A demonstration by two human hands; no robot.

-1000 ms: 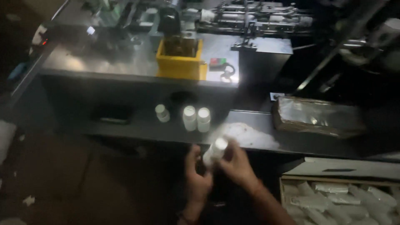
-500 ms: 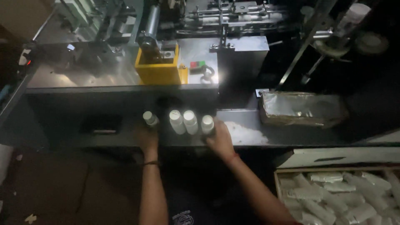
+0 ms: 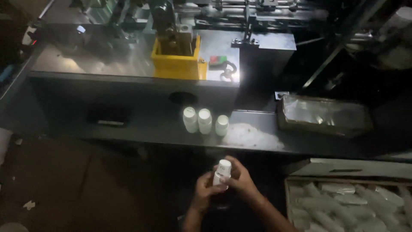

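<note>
Left hand [image 3: 203, 192]: low in the head view, fingers wrapped round the lower part of a bottle [image 3: 222, 172], closed on it from the left.
Right hand [image 3: 241, 180]: closed on the same bottle from the right, fingers across its upper body just under the cap; forearm runs off to the lower right.
Bottle: small, white, capped, held roughly upright between both hands, in front of and below the shelf [image 3: 171, 133], clear of it.
Three bottles [image 3: 204, 120]: white, capped, upright in a close row on the shelf, well apart from the hands, directly behind them.
White patch [image 3: 251, 136]: pale, powdery-looking area on the shelf just right of the row; kind cannot be told.
Foil tray [image 3: 322, 115]: shiny, rectangular, on the shelf at right.
Carton [image 3: 349, 204]: open, lower right, filled with pale wrapped pieces lying side by side.
Yellow bin [image 3: 176, 62]: on the machine top [image 3: 98, 64] behind the shelf, with a dark metal part standing in it.
Buttons [image 3: 217, 61]: red and green, just right of the bin.
</note>
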